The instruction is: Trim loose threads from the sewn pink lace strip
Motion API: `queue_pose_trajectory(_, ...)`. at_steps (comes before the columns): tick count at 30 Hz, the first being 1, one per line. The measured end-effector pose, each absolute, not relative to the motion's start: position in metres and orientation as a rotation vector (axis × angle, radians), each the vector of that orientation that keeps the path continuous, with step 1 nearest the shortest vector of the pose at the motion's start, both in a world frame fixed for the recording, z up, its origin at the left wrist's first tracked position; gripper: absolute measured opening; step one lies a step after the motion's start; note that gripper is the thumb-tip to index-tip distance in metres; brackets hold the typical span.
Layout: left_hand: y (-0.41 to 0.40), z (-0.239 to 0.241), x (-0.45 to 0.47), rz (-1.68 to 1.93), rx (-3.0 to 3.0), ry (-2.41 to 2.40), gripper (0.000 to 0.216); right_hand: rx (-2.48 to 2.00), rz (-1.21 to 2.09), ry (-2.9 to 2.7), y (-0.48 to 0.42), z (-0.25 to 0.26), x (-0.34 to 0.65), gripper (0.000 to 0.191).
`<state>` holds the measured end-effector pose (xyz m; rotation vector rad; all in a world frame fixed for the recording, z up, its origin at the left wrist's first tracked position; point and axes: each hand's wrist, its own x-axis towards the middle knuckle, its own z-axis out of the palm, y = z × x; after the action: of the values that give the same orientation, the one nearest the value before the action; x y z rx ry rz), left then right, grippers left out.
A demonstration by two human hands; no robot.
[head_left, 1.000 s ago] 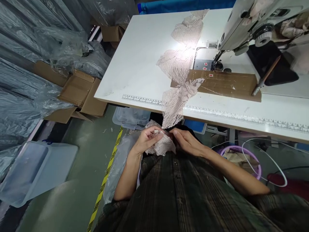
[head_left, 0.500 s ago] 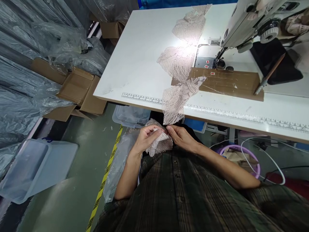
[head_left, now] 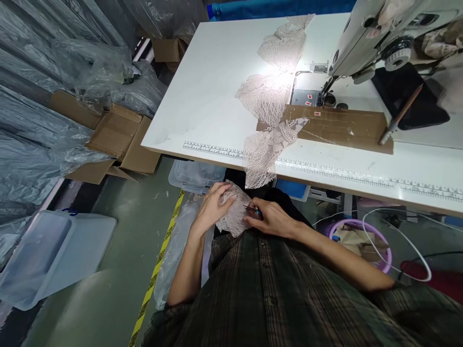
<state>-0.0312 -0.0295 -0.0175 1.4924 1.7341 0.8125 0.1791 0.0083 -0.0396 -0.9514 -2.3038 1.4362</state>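
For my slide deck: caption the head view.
Both hands, left hand and right hand, hold pale lace below the sewing table.

Head-worn view, looking steeply down, near lap, sewing table [head_left: 202, 96] beyond

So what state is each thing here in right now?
Left hand: gripping the lace piece.
Right hand: pinching a small tool against it.
Lace piece: bunched in the lap.
Lace strip: draped over the table edge.
Sewing machine: nothing under its needle.
Boxes: open, flaps out.
Bin: tilted on the floor.
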Motion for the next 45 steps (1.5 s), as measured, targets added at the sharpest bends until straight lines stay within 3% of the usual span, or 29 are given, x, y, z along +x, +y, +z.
queue_pose_trajectory(8, -0.013, -0.006, 0.011, 0.974, 1.654, 1.749, 0.024, -0.864, 1.293, -2.072, 0.012, 0.003, 0.195, 0.015)
queue_pose_trajectory(13, -0.035, -0.004, 0.025, 0.794, 2.096, 1.479, 0.028, -1.154, 0.990, -1.864, 0.012, 0.005, 0.197, 0.023)
queue_pose_trajectory(18, -0.062, 0.002, 0.027, 0.618, 2.252, 1.299, 0.028, -1.248, 1.076, -1.836, 0.006, -0.008, 0.192, 0.019)
queue_pose_trajectory(23, -0.057, 0.010, 0.000, 0.936, 1.972, 1.316, 0.014, -1.042, 1.200, -1.930, 0.001, -0.001, 0.186, 0.017)
queue_pose_trajectory(27, -0.032, 0.000, -0.019, 1.285, 1.456, 1.312, 0.046, -0.601, 1.428, -2.067, -0.008, 0.004, 0.183, 0.010)
queue_pose_trajectory(32, -0.016, -0.019, 0.001, 1.010, 0.993, 0.809, 0.055, -0.322, 1.480, -2.138, -0.017, 0.000, 0.180, 0.009)
queue_pose_trajectory(37, -0.026, -0.022, 0.005, 0.980, 0.801, 0.843, 0.032, -0.422, 1.536, -2.135, -0.008, 0.000, 0.192, 0.005)
queue_pose_trajectory(45, -0.037, -0.012, -0.005, 1.004, 0.771, 1.210, 0.037, -1.014, 1.608, -2.000, 0.015, -0.018, 0.195, 0.051)
